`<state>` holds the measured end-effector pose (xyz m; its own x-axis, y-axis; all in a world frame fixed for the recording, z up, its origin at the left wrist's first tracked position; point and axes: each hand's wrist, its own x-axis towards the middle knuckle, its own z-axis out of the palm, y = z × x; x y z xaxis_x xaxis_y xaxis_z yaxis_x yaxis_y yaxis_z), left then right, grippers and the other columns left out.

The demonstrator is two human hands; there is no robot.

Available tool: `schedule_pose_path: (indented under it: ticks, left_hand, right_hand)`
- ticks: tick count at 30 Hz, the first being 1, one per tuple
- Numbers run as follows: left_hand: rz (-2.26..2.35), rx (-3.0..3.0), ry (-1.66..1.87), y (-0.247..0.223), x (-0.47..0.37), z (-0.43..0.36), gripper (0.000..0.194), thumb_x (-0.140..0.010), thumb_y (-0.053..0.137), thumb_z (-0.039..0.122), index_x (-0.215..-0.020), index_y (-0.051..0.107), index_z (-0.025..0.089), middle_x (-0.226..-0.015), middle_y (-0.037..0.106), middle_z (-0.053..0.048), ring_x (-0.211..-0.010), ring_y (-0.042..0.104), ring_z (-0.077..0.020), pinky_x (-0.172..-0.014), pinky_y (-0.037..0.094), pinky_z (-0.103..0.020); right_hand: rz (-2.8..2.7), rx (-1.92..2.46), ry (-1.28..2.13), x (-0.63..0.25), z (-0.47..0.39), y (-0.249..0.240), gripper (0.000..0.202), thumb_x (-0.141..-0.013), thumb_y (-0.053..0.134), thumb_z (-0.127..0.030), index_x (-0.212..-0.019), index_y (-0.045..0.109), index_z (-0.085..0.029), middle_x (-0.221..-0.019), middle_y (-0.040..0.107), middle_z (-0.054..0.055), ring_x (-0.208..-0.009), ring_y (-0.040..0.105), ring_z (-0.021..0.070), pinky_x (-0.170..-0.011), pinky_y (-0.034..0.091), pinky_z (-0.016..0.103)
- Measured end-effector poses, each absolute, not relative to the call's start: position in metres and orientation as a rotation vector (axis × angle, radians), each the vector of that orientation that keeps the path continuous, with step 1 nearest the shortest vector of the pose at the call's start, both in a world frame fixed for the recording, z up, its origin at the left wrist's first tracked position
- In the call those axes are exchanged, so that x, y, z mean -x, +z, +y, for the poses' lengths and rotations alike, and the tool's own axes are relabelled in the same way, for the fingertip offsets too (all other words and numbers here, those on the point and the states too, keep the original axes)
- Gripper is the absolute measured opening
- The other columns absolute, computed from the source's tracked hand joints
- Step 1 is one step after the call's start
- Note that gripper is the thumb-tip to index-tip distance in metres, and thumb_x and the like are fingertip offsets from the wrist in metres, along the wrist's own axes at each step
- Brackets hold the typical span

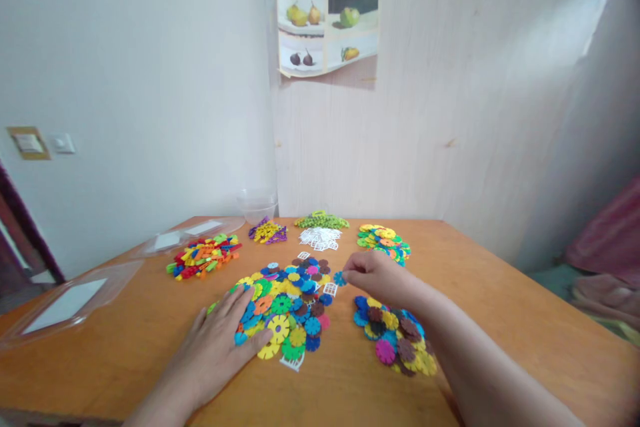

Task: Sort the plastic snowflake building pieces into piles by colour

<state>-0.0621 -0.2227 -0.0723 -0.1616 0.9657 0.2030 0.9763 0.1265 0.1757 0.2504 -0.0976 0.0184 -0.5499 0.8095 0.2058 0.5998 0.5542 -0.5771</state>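
Note:
A broad heap of notched plastic flower discs point(281, 305) in many colours lies in front of me. On its left edge rests my left hand point(225, 327), fingers stretched out and apart. My right hand point(367, 272) is closed in a pinch on a blue notched disc point(340, 278), just right of the heap. Close to that disc lies a white window-shaped piece point(330, 289). Below my right wrist is a smaller pile of discs point(395, 337) in blue, brown, yellow and pink. Another white window piece point(293, 361) pokes out at the heap's near edge.
Behind are piles of red and orange pieces point(205, 257), purple and yellow pieces point(269, 231), green pieces point(323, 220), white pieces point(320, 238) and larger discs point(383, 240). A clear tub point(257, 203) stands at the back. Clear plastic bags point(115, 280) lie left on the wooden table point(480, 293).

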Motion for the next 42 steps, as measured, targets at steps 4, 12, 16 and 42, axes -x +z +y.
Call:
schedule_pose_path:
  ticks: [4,12,16,42]
  left_hand:
    - [-2.339,2.0,-0.407,-0.071,0.062,-0.223,0.085,-0.084,0.041,0.072,-0.155,0.029,0.028,-0.161,0.028,-0.004,-0.149,0.022,-0.0301,-0.118,0.02,-0.05]
    - [-2.389,1.992,-0.39,-0.063,0.057,-0.224,0.089,-0.082,0.041,0.075,-0.155,0.028,0.027,-0.162,0.026,-0.004,-0.148,0.023,-0.031,-0.118,0.021,-0.051]
    - [-2.371,1.998,-0.408,-0.064,0.057,-0.226,0.086,-0.083,0.04,0.074,-0.155,0.028,0.029,-0.162,0.025,-0.003,-0.149,0.021,-0.031,-0.119,0.019,-0.053]
    - [-2.372,2.028,-0.358,-0.062,0.047,-0.231,0.087,-0.085,0.033,0.076,-0.157,0.023,0.027,-0.164,0.016,-0.005,-0.151,0.013,-0.0289,-0.119,0.014,-0.053]
  right_hand:
    - [-2.415,1.325,0.795,-0.278,-0.076,0.02,0.013,-0.073,0.058,-0.023,-0.062,0.057,-0.017,-0.06,0.058,-0.002,-0.056,0.049,0.0107,-0.049,0.033,0.021]
    - [-2.585,1.421,1.002,-0.291,-0.067,0.013,0.015,-0.069,0.058,-0.027,-0.058,0.052,-0.019,-0.051,0.05,-0.003,-0.047,0.047,0.0112,-0.047,0.032,0.023]
    - [-2.603,1.388,0.701,-0.286,-0.067,0.012,0.025,-0.073,0.058,-0.029,-0.053,0.046,-0.019,-0.05,0.041,-0.004,-0.049,0.039,0.0097,-0.047,0.025,0.024]
    - [-2.638,0.936,0.222,-0.166,-0.16,-0.031,0.018,-0.085,0.055,-0.032,-0.097,0.064,-0.021,-0.096,0.07,0.006,-0.087,0.063,0.0197,-0.068,0.034,0.027]
